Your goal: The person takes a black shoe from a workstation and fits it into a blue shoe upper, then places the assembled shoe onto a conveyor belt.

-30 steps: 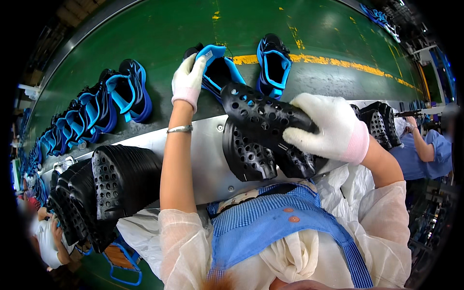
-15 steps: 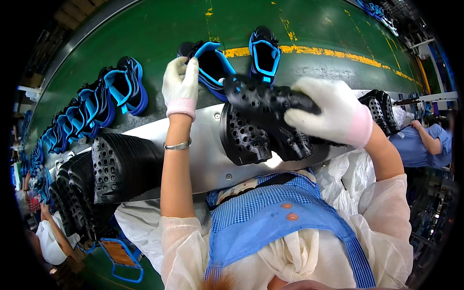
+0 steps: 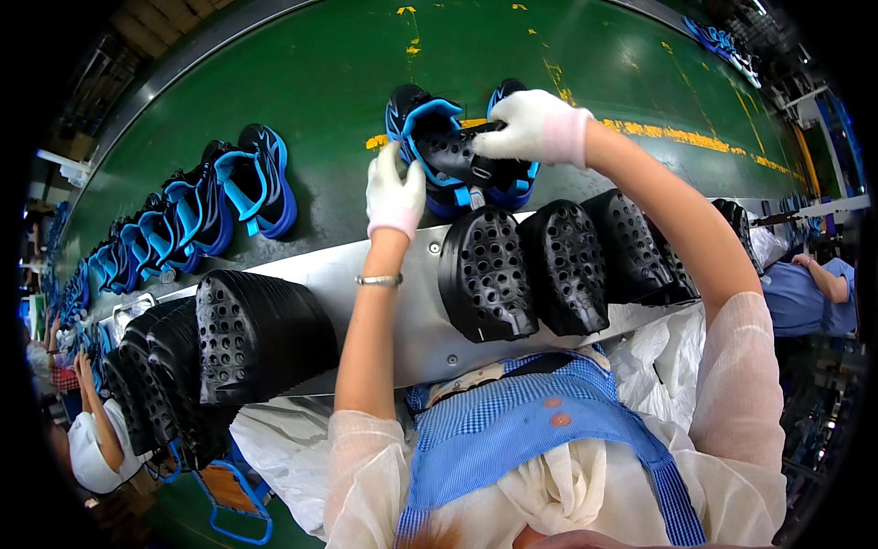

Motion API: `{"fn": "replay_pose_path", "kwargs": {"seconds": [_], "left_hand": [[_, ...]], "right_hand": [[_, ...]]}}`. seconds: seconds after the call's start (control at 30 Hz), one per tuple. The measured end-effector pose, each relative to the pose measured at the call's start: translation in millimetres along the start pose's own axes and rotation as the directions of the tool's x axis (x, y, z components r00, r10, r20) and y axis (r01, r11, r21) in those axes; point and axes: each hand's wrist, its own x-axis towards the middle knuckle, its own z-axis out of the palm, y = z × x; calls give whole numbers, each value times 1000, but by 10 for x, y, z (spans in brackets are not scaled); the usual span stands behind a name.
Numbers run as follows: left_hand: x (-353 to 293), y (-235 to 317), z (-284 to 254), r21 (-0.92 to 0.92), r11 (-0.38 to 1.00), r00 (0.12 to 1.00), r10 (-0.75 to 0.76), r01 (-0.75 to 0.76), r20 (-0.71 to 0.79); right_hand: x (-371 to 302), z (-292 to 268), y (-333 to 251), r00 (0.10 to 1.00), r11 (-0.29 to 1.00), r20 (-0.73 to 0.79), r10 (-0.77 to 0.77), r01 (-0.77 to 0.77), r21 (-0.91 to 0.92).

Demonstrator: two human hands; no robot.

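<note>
My gloved right hand [image 3: 535,128] grips a black perforated shoe insert [image 3: 448,157] at one end. The insert's other end lies in the opening of a black-and-blue sneaker [image 3: 402,112]. Against the sneaker's left side is my gloved left hand [image 3: 395,190], its fingers curled at the edge and its thumb near the heel. A second sneaker [image 3: 514,189] stands beside the first on the right, partly hidden by my right hand. Nearer to me, perforated black inserts [image 3: 487,270] lie in stacks on a metal ledge [image 3: 389,316].
More sneakers [image 3: 261,183] stand in a row at left on the green surface [image 3: 329,82]. A thick insert stack [image 3: 229,343] sits left of my left forearm. Co-workers are at the far left [image 3: 96,444] and far right [image 3: 814,284]. White plastic sheeting [image 3: 654,352] hangs below the ledge.
My right hand has carried the insert from above the ledge forward to the sneaker's opening. The sneaker has turned and shifted right with my left hand beside it. The whole view has shifted slightly.
</note>
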Motion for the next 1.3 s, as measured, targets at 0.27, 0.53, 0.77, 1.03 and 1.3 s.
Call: {"fn": "replay_pose_path", "kwargs": {"seconds": [0.27,0.53,0.77,1.03,1.3], "left_hand": [[-249,220,-160,-53,940,929,341,-336,146],[114,433,-2,374,896,739,-80,-241,669],[159,308,128,419,873,683,-147,-251,715],[221,408,98,439,865,662,-183,-243,727],[134,417,103,467,866,723,-206,-179,659]], "right_hand": [[657,321,-341,1000,953,6,1,1,-303],[996,811,-290,997,976,-27,74,-78,-206],[1183,1006,-110,1000,979,-4,-22,20,-202],[1044,792,-206,995,984,37,-90,94,-153],[-393,39,-40,946,947,-56,-319,315,-68]]}}
